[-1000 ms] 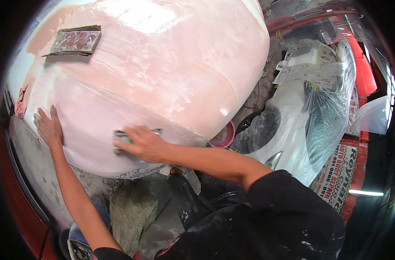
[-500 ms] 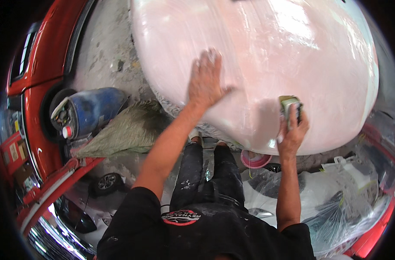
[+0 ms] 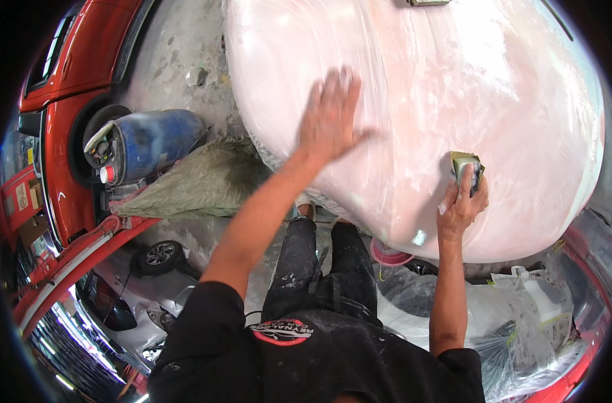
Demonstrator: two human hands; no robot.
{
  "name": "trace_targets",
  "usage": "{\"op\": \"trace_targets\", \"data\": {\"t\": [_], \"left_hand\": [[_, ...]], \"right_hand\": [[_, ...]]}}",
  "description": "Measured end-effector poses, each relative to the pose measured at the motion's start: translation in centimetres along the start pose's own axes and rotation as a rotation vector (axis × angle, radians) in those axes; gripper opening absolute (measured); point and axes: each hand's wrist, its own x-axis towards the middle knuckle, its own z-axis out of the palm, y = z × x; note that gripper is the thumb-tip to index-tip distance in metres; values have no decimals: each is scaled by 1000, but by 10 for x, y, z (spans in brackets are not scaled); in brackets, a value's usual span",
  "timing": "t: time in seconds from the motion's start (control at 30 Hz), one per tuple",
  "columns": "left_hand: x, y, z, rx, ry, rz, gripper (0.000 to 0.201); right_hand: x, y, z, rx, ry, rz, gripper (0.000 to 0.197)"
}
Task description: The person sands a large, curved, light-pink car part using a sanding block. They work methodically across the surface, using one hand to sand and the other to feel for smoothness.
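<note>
A large curved car body panel (image 3: 413, 134), pinkish white with wet, milky streaks, fills the area before me. My left hand (image 3: 329, 121) is spread over its left part, fingers apart and slightly blurred; whether the palm presses on the surface I cannot tell. In my right hand (image 3: 464, 208) is a sanding block (image 3: 468, 168) wrapped in yellowish sandpaper, gripped between thumb and fingers against the panel's lower right part. Another block-like object (image 3: 428, 2) rests on the panel at the top edge of the view, partly cut off.
To the left lies a blue drum (image 3: 155, 144) beside a greenish sack (image 3: 205, 185), near a red vehicle (image 3: 64, 178). A pink tub (image 3: 390, 256) stands under the panel's near edge. Plastic-covered car parts (image 3: 521, 309) are behind me at right, a wheel (image 3: 161, 255) at left.
The view has shifted, so the panel sits lower and farther right in it. The right hand with the sanding block has moved slightly right. More of the object at the top shows.
</note>
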Motion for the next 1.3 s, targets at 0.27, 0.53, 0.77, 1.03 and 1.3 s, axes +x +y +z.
{"op": "trace_targets", "data": {"t": [0.27,0.53,0.77,1.03,1.3], "left_hand": [[223,-116,-17,9,60,-167,96],[244,-147,-33,11,59,-223,94],[92,-96,-11,71,84,-63,113],[-80,0,-7,-69,-38,-54,107],[-56,-39,-17,-17,-76,-20,105]], "right_hand": [[-3,2,0,-34,27,21,53],[0,0,7,-30,23,4,55],[-4,5,5,-36,22,1,57],[-2,7,6,-20,29,-38,56],[-4,11,8,24,39,-24,55]]}}
